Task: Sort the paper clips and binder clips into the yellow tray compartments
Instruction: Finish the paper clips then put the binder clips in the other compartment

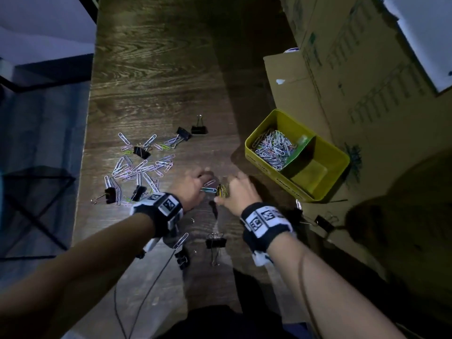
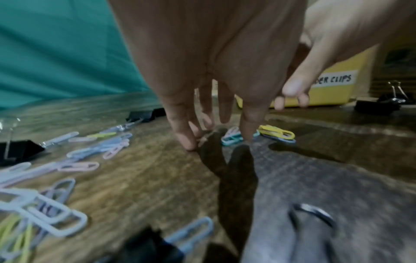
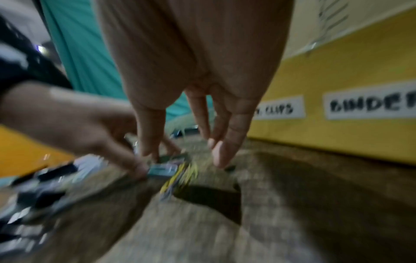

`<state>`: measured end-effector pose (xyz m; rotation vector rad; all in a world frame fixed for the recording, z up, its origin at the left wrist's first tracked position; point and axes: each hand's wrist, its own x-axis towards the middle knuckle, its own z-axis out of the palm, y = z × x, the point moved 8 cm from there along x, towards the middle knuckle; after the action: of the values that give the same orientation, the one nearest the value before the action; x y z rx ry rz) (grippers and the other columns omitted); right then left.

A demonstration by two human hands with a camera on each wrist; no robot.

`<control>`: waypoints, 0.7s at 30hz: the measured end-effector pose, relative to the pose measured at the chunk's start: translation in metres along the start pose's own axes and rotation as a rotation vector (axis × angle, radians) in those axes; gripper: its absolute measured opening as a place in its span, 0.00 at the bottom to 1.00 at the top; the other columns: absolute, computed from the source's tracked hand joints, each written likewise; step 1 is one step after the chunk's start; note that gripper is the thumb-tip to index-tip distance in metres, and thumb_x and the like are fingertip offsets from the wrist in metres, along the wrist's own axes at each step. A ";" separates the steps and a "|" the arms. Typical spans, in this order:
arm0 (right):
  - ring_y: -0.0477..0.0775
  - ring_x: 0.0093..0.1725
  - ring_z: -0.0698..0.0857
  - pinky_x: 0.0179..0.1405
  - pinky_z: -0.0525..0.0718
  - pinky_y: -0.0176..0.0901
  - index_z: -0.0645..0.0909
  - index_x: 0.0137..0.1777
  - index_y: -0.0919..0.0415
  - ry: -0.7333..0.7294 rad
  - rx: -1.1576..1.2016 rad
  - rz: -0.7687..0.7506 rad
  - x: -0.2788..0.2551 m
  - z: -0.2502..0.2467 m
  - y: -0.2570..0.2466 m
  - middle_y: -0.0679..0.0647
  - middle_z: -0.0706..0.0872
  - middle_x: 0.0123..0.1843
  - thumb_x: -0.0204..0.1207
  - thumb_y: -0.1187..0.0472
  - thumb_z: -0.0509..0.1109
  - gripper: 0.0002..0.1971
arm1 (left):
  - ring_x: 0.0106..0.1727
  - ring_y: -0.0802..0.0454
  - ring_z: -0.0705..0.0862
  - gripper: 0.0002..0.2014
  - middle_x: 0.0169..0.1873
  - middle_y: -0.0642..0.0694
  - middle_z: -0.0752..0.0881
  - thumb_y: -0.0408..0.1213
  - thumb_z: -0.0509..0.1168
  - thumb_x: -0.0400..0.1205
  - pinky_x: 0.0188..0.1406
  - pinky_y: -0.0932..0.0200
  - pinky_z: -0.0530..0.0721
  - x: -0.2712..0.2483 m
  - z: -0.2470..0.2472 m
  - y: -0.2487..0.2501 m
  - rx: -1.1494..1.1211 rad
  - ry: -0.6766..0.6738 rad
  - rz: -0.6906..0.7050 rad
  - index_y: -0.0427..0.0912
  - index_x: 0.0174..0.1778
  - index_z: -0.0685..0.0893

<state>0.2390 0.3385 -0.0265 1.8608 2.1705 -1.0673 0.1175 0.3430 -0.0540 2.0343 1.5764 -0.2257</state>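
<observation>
The yellow tray (image 1: 318, 192) stands at the right; its far compartment holds several paper clips (image 1: 274, 148) and its near one shows nothing inside. Loose pastel paper clips (image 1: 139, 167) and black binder clips (image 1: 141, 152) lie scattered on the left. My left hand (image 1: 204, 182) reaches down with straight fingers (image 2: 186, 140), and one fingertip touches a teal paper clip (image 2: 231, 137). My right hand (image 1: 227, 189) hovers over a small bunch of yellow clips (image 3: 180, 178), fingers (image 3: 220, 156) hanging down and holding nothing I can see. The right wrist view is blurred.
A dark wooden table (image 1: 159, 69) has its left edge close to the clip pile. Cardboard boxes (image 1: 342, 69) stand behind and right of the tray. More binder clips (image 1: 215, 242) lie near my wrists, and another (image 1: 322, 222) sits right of the tray. A thin cable (image 1: 151, 285) hangs below.
</observation>
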 end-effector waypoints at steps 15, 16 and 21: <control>0.67 0.60 0.82 0.51 0.81 0.54 0.79 0.60 0.71 -0.028 -0.143 0.013 0.000 0.031 -0.021 0.69 0.82 0.57 0.81 0.73 0.55 0.14 | 0.63 0.33 0.77 0.17 0.60 0.34 0.79 0.28 0.57 0.81 0.62 0.45 0.73 -0.013 0.026 0.009 -0.033 0.020 -0.151 0.36 0.66 0.75; 0.68 0.59 0.82 0.51 0.82 0.54 0.79 0.60 0.71 -0.031 -0.143 0.016 0.000 0.032 -0.021 0.69 0.83 0.56 0.80 0.74 0.55 0.14 | 0.61 0.31 0.78 0.16 0.58 0.34 0.79 0.26 0.56 0.81 0.60 0.43 0.75 -0.014 0.027 0.004 -0.058 0.029 -0.189 0.36 0.65 0.75; 0.68 0.61 0.82 0.54 0.82 0.54 0.79 0.61 0.70 -0.059 -0.141 -0.002 0.001 0.033 -0.026 0.68 0.83 0.57 0.78 0.76 0.56 0.16 | 0.65 0.36 0.74 0.19 0.62 0.35 0.77 0.26 0.55 0.80 0.67 0.49 0.69 -0.013 0.031 0.012 0.144 0.000 -0.182 0.34 0.68 0.70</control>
<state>0.2038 0.3202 -0.0405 1.7445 2.1550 -0.9303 0.1307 0.3139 -0.0697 1.9955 1.7927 -0.4185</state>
